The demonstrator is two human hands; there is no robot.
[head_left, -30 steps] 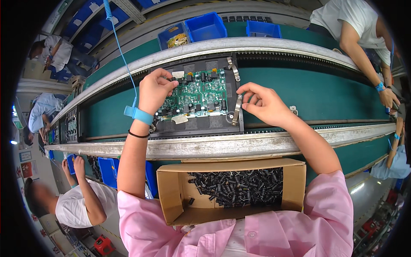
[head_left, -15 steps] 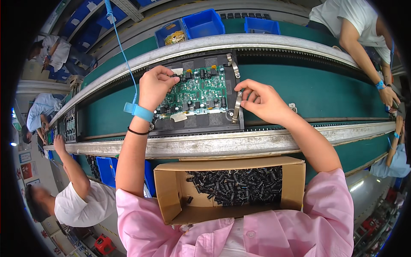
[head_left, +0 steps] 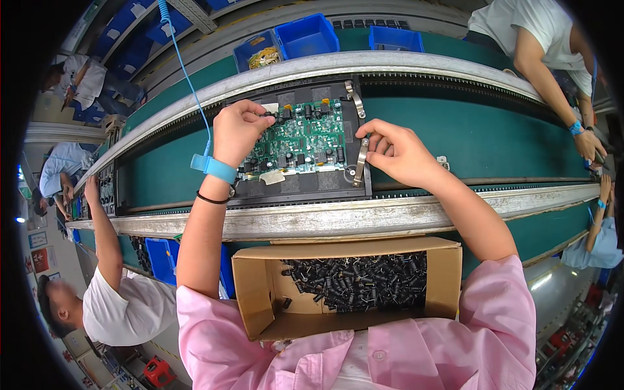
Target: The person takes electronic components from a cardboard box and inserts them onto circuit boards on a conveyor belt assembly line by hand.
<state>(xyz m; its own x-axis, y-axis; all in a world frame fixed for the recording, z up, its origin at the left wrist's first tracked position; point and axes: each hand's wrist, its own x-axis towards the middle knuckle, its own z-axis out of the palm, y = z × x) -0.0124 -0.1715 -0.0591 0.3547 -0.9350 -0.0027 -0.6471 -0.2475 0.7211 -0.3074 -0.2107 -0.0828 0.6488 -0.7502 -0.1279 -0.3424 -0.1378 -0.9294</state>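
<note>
head view: the green circuit board (head_left: 304, 135) lies in a black tray (head_left: 312, 192); it is probably light, stiff and fragile, best held by its edges. at its ten o'clock the fingers of the left hand (head_left: 238, 133) come together beside small black parts (head_left: 309, 112); i cannot tell whether they grip one. just past three o'clock, the right hand (head_left: 402, 156) has parted, curled fingers at a metal clip (head_left: 362, 161).

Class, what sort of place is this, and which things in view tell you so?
Probably an electronics assembly line: a green circuit board sits in a black tray between metal rails, and a cardboard box holds many small black components.
</note>
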